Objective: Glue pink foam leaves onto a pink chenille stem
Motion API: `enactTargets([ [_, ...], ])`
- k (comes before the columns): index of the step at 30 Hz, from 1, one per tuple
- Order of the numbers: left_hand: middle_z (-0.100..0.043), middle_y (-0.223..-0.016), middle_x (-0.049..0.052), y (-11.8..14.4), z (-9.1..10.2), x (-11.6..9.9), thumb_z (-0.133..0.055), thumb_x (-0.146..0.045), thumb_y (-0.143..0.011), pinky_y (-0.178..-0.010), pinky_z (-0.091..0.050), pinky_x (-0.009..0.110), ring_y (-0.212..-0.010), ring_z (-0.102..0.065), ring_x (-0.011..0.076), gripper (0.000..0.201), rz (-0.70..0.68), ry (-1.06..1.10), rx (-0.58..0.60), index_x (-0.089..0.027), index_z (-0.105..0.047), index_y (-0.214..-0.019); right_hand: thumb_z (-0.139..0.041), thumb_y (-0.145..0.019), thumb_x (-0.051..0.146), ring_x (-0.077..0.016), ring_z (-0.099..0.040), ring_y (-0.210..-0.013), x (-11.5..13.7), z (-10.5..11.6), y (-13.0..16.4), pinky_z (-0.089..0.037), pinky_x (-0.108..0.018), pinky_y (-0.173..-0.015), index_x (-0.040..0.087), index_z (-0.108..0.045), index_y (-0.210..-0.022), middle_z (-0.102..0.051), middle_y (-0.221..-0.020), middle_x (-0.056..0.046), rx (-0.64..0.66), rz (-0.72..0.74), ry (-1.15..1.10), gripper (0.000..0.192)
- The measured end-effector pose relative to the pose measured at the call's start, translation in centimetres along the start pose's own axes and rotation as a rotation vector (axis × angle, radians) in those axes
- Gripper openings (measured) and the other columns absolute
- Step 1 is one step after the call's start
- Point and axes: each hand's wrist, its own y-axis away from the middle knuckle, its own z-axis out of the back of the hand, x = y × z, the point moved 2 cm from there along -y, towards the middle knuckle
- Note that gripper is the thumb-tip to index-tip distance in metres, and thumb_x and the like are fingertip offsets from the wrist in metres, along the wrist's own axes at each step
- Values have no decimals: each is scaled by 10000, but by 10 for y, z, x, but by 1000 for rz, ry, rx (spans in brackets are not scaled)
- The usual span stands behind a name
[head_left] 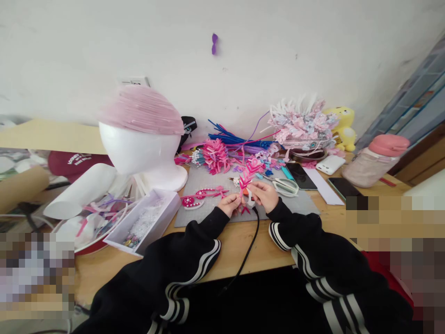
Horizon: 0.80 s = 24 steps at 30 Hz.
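Over the grey cutting mat (295, 204), both hands are closed on a pink pipe-cleaner sprig (248, 176) with V-shaped leaves. My left hand (230, 204) pinches its lower stem. The fingertips of my right hand (264, 195) grip it partway up, on the right side. Just behind the hands lies a white and orange tool (250, 198) with a black cord (256, 232), perhaps a glue gun, mostly hidden. Pink looped pieces with white beads (194, 202) rest left of my left hand. Scissors with pale handles (287, 186) lie beyond my right hand.
At left stand a white mannequin head (121, 148) with a pink cap and a white box (162, 225) of clear beads. Pink pipe-cleaner bundles (217, 157) and a pale floral headpiece (301, 125) sit behind. Phones (301, 176) and a pink-lidded bottle (375, 162) are at right.
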Motion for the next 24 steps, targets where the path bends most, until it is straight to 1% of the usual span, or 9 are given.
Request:
enactTargets([
  [4, -449, -491, -46, -1, 0, 2, -581, -559, -566, -375, -282, 176, -410, -408, 45, 430, 14, -24, 16, -141, -496, -615, -650, -543, 381, -17, -266, -230, -2, 1, -2, -134, -170, -260, 144, -549, -619, -409, -308, 83, 1, 6, -35, 268],
  [9, -440, -473, -46, 1, -1, 1, -574, -540, -588, -383, -284, 178, -410, -406, 48, 407, 0, -26, 7, -139, -509, -618, -637, -558, 351, -15, -257, -231, -4, 1, -3, -128, -166, -267, 149, -526, -584, -383, -291, 89, 23, 10, -60, 233],
  [14, -436, -467, -44, 2, -2, -1, -580, -518, -595, -396, -286, 180, -421, -410, 51, 386, 12, -23, 10, -139, -509, -603, -627, -560, 325, -13, -249, -228, -5, 1, -3, -118, -164, -269, 159, -475, -545, -361, -286, 98, 41, -8, -97, 226],
  [19, -433, -458, -41, 4, -4, -2, -573, -507, -607, -391, -278, 178, -411, -402, 50, 373, 9, -28, 13, -139, -513, -599, -631, -557, 328, -16, -251, -227, -6, 1, -4, -116, -165, -269, 163, -462, -539, -344, -284, 101, 50, -15, -101, 237],
  [22, -427, -441, -43, 4, -4, -3, -572, -506, -606, -381, -270, 172, -396, -391, 46, 373, -22, -41, -31, -137, -515, -589, -636, -562, 362, -19, -247, -233, -6, 2, -5, -122, -169, -272, 163, -478, -562, -349, -291, 99, 40, 0, -76, 254],
  [24, -434, -438, -42, 3, -2, -5, -575, -502, -604, -376, -267, 167, -388, -382, 42, 371, -73, -47, -108, -137, -513, -585, -617, -590, 394, -22, -242, -241, -7, 3, -5, -138, -177, -277, 163, -503, -602, -363, -311, 95, 25, 25, -35, 257],
])
